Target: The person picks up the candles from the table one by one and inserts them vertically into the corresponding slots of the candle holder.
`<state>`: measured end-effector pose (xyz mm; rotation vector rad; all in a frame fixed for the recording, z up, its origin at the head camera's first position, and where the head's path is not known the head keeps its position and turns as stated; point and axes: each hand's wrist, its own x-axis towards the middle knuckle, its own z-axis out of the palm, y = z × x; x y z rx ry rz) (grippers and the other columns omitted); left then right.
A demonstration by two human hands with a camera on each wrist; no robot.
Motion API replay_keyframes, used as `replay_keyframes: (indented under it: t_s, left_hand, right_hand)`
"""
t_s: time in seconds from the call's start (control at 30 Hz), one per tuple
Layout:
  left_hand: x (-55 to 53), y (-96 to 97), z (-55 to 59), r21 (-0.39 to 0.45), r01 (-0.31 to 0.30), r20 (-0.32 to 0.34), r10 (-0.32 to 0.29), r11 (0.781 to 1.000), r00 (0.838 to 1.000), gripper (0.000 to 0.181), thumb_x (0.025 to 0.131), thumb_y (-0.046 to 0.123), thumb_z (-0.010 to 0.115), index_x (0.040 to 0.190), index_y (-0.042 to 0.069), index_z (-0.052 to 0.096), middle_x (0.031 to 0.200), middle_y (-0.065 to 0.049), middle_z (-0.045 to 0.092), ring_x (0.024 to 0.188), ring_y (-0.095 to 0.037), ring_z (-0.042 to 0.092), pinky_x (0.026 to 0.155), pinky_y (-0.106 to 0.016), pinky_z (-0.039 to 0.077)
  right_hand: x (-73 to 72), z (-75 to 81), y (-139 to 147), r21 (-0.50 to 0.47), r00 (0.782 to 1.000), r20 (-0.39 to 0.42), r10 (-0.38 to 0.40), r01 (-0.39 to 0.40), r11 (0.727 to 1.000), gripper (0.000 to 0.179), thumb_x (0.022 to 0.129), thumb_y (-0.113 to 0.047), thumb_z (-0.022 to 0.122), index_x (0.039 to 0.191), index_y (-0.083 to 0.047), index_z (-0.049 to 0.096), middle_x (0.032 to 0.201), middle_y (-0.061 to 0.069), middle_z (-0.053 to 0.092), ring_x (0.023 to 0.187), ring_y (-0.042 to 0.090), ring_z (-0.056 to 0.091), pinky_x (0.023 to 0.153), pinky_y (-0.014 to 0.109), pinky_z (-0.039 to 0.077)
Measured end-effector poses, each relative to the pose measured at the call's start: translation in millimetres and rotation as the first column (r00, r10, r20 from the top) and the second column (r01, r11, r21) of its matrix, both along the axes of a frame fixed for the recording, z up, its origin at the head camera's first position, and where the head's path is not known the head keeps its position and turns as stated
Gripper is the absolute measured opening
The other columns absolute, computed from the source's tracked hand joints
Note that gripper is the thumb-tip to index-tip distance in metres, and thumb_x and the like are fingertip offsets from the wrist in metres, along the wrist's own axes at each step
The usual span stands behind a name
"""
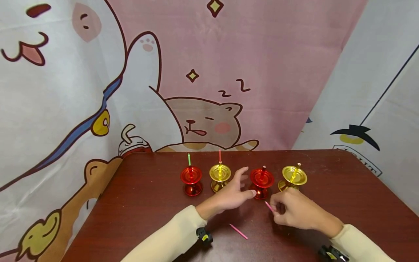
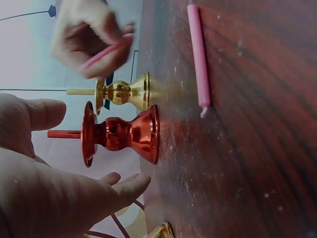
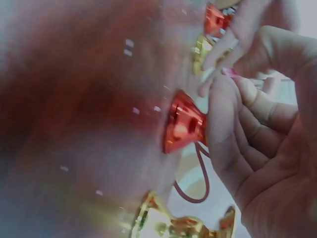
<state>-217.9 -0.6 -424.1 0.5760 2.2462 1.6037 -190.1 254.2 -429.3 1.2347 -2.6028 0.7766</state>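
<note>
Between thumb and fingertips, my right hand (image 1: 296,209) pinches a thin pink candle (image 1: 269,206), held just in front of the right-hand red candle holder (image 1: 262,178). My left hand (image 1: 232,194) reaches to the left of that holder, fingers spread and thumb near its base. In the left wrist view, the red holder (image 2: 119,135) stands between the thumb and fingers, its bare tube pointing up from the dish. A second pink candle (image 1: 238,231) lies on the table nearer to me. At the right stands a gold holder (image 1: 294,174), partly behind my right hand.
Farther left, a red holder (image 1: 191,176) carries a green candle (image 1: 189,160), and a gold holder (image 1: 216,174) carries a red candle (image 1: 220,156). All stand in a row on the dark wooden table (image 1: 147,211). A cartoon-printed cloth (image 1: 278,72) hangs behind.
</note>
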Motion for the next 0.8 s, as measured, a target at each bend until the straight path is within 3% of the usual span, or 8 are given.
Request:
replay_keyframes:
  t_s: [0.33, 0.47, 0.63, 0.8]
  left_hand:
    - [-15.7, 15.0, -5.9, -0.05, -0.006, -0.035, 0.005, 0.999, 0.999, 0.086, 0.102, 0.023, 0.075, 0.172, 0.012, 0.025, 0.162, -0.016, 0.049, 0.152, -0.038, 0.048, 0.123, -0.053, 0.041]
    - [-20.0, 22.4, -6.9, -0.069, -0.029, -0.037, 0.027, 0.997, 0.999, 0.087, 0.101, 0.025, 0.078, 0.171, 0.013, 0.027, 0.163, -0.015, 0.049, 0.149, -0.032, 0.053, 0.122, -0.049, 0.042]
    - [-25.7, 31.2, -7.6, -0.111, -0.055, -0.042, 0.051, 0.992, 0.998, 0.093, 0.097, 0.035, 0.083, 0.171, 0.018, 0.029, 0.159, -0.014, 0.054, 0.142, -0.026, 0.059, 0.12, -0.048, 0.045]
    - [-31.5, 36.0, -10.8, -0.087, -0.055, -0.005, 0.055, 0.995, 0.998, 0.099, 0.092, 0.038, 0.088, 0.17, 0.023, 0.031, 0.149, -0.008, 0.063, 0.134, -0.022, 0.064, 0.117, -0.046, 0.048]
  right_hand:
    - [-11.1, 23.5, 3, -0.136, 0.99, -0.027, -0.141, 0.136, 0.981, 0.04, 0.075, 0.006, 0.082, 0.081, -0.029, 0.064, 0.074, -0.023, 0.056, 0.066, -0.001, 0.057, 0.056, 0.024, 0.052]
    - [-19.0, 29.7, 3, -0.195, 0.977, -0.065, -0.201, 0.185, 0.963, 0.039, 0.076, 0.007, 0.08, 0.082, -0.028, 0.065, 0.077, -0.02, 0.06, 0.068, 0.002, 0.059, 0.058, 0.025, 0.054]
    - [-28.3, 34.1, -2, -0.246, 0.961, -0.038, -0.273, 0.255, 0.935, 0.033, 0.081, 0.007, 0.079, 0.084, -0.025, 0.069, 0.079, -0.016, 0.066, 0.069, 0.006, 0.062, 0.06, 0.024, 0.054]
    - [-37.4, 38.1, -8, -0.298, 0.938, -0.039, -0.345, 0.319, 0.9, 0.023, 0.087, 0.004, 0.08, 0.086, -0.018, 0.074, 0.079, -0.011, 0.068, 0.07, 0.009, 0.063, 0.064, 0.019, 0.055]
